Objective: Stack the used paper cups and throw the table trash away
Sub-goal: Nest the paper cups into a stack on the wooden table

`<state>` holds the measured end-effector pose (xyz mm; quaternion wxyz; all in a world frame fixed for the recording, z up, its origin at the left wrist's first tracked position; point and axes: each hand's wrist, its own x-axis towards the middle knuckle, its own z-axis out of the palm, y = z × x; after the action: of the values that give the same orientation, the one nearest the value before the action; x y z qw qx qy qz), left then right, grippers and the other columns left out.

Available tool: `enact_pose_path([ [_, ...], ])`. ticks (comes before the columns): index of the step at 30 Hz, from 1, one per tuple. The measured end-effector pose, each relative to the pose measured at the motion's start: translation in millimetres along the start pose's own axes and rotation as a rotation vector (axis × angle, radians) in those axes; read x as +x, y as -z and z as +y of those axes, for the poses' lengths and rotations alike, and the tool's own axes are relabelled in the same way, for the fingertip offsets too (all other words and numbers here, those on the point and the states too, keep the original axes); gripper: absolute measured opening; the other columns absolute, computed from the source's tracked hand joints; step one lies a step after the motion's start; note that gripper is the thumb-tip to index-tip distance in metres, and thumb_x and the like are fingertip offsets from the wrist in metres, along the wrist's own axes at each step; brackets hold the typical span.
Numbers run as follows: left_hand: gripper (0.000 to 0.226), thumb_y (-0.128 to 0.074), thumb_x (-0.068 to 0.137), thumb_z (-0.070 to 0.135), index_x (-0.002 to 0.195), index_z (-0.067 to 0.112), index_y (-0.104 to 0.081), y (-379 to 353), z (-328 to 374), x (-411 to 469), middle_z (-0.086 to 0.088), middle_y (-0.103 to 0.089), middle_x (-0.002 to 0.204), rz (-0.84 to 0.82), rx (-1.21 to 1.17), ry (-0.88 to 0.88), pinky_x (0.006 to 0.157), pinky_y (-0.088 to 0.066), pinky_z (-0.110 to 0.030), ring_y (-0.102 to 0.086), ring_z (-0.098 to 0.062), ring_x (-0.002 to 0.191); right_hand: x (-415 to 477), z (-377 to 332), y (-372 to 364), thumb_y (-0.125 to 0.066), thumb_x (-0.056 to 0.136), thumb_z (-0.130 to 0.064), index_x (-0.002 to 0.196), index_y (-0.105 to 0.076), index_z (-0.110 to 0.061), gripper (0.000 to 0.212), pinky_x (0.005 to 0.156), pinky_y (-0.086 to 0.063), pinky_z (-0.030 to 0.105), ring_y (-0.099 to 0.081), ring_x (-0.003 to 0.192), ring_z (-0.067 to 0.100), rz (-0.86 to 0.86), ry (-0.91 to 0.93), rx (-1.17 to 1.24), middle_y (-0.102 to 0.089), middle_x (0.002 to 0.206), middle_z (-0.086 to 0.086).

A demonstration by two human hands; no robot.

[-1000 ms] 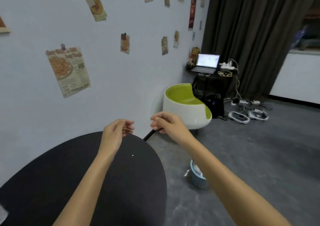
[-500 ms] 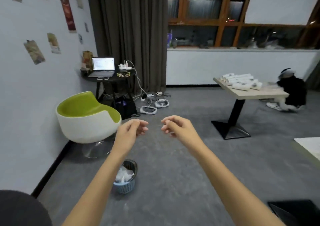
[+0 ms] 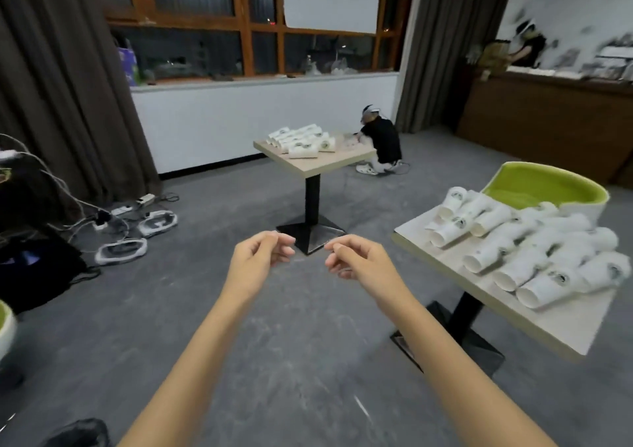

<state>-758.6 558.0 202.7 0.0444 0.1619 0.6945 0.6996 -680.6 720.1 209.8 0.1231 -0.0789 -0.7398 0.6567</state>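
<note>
The paper cups (image 3: 534, 261) were laid on their sides in rows on the near desk (image 3: 575, 323) at the right. Well apart from them, over the grey floor (image 3: 291, 337), the left hand (image 3: 255, 263) and right hand (image 3: 359, 263) were held side by side, fingers (image 3: 282, 246) loosely curled, with nothing gripped or touched.

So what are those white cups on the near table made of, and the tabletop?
The white cups with dark round logos look like paper, matte: thin walls, no shine. The near square table's pale top looks like smooth wood-look laminate, judging by its even beige colour; it could be real wood.
</note>
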Motion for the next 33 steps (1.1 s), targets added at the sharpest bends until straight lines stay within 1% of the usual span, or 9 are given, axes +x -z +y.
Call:
enact_pose_path([
  [3,0.032,-0.037,0.103,0.003,0.093,-0.003,-0.067,-43.6,-9.0,41.6,-0.008,-0.061,0.071,-0.105,-0.02,0.011,0.054,-0.042,-0.006,-0.058,0.003,0.052,26.1,11.5,35.1,-0.049,0.096,-0.009,0.087,-0.065,-0.012,0.018,0.06,-0.042,0.016,-0.058,0.059,0.004,0.106,-0.03,-0.004,-0.064,0.071,-0.001],
  [9,0.032,-0.038,0.103,0.004,0.093,-0.005,-0.067,-120.9,-34.5,141.1,-0.007,-0.06,0.069,-0.309,-0.059,0.039,0.052,-0.04,-0.007,-0.058,0.002,0.051,90.5,34.7,97.9,-0.049,0.095,-0.008,0.086,-0.066,-0.012,0.019,0.059,-0.044,0.015,-0.058,0.057,0.003,0.357,-0.071,0.0,-0.065,0.067,-0.003],
  [13,0.037,-0.04,0.103,0.008,0.081,0.008,-0.069,-164.1,-46.8,203.1,0.007,-0.064,0.06,-0.43,-0.073,0.049,0.056,-0.043,-0.012,-0.06,0.0,0.054,125.6,41.8,135.6,-0.048,0.095,-0.004,0.089,-0.066,-0.007,0.019,0.058,-0.043,0.016,-0.057,0.057,0.006,0.508,-0.107,0.05,-0.063,0.07,0.002],
  [18,0.037,-0.04,0.102,0.004,0.078,0.011,-0.068,-232.4,-61.6,258.0,0.008,-0.064,0.057,-0.607,-0.074,0.053,0.056,-0.043,-0.01,-0.058,0.0,0.053,153.6,54.1,186.1,-0.049,0.094,-0.005,0.095,-0.067,-0.005,0.018,0.062,-0.043,0.018,-0.056,0.062,0.009,0.7,-0.159,0.091,-0.064,0.072,0.002],
  [22,0.036,-0.042,0.1,0.005,0.078,0.013,-0.07,-289.4,-86.2,284.6,0.005,-0.064,0.063,-0.712,-0.045,0.094,0.056,-0.042,-0.011,-0.057,-0.003,0.054,164.0,69.7,227.8,-0.047,0.094,-0.006,0.089,-0.066,-0.01,0.02,0.065,-0.045,0.02,-0.057,0.065,0.011,0.798,-0.214,0.093,-0.064,0.072,0.001],
  [24,0.035,-0.043,0.1,0.006,0.081,0.012,-0.071,-316.8,-99.0,293.4,0.001,-0.064,0.068,-0.755,-0.027,0.121,0.059,-0.041,-0.015,-0.057,-0.005,0.055,169.5,80.9,251.6,-0.047,0.093,-0.005,0.087,-0.066,-0.011,0.021,0.067,-0.046,0.022,-0.057,0.067,0.012,0.839,-0.247,0.087,-0.064,0.071,0.0],
  [26,0.034,-0.043,0.1,0.007,0.082,0.011,-0.071,-344.8,-110.3,302.8,0.001,-0.064,0.068,-0.79,-0.009,0.134,0.062,-0.041,-0.02,-0.057,-0.006,0.057,176.0,94.6,276.9,-0.047,0.093,-0.005,0.086,-0.066,-0.012,0.021,0.069,-0.046,0.024,-0.058,0.067,0.012,0.863,-0.273,0.078,-0.065,0.07,-0.001],
  [29,0.033,-0.044,0.099,0.007,0.082,0.011,-0.071,-388.9,-124.7,317.4,0.002,-0.065,0.068,-0.808,0.017,0.146,0.065,-0.042,-0.021,-0.058,-0.005,0.057,188.3,116.4,317.6,-0.048,0.093,-0.008,0.086,-0.067,-0.013,0.021,0.069,-0.047,0.023,-0.059,0.066,0.009,0.887,-0.286,0.061,-0.066,0.07,-0.003],
  [33,0.032,-0.044,0.098,0.006,0.082,0.011,-0.072,-446.7,-143.9,339.7,0.003,-0.066,0.067,-0.81,0.038,0.158,0.064,-0.043,-0.019,-0.059,-0.005,0.058,207.2,136.8,375.0,-0.049,0.093,-0.009,0.089,-0.068,-0.011,0.02,0.071,-0.047,0.024,-0.06,0.067,0.009,0.908,-0.31,0.075,-0.066,0.073,-0.001],
])
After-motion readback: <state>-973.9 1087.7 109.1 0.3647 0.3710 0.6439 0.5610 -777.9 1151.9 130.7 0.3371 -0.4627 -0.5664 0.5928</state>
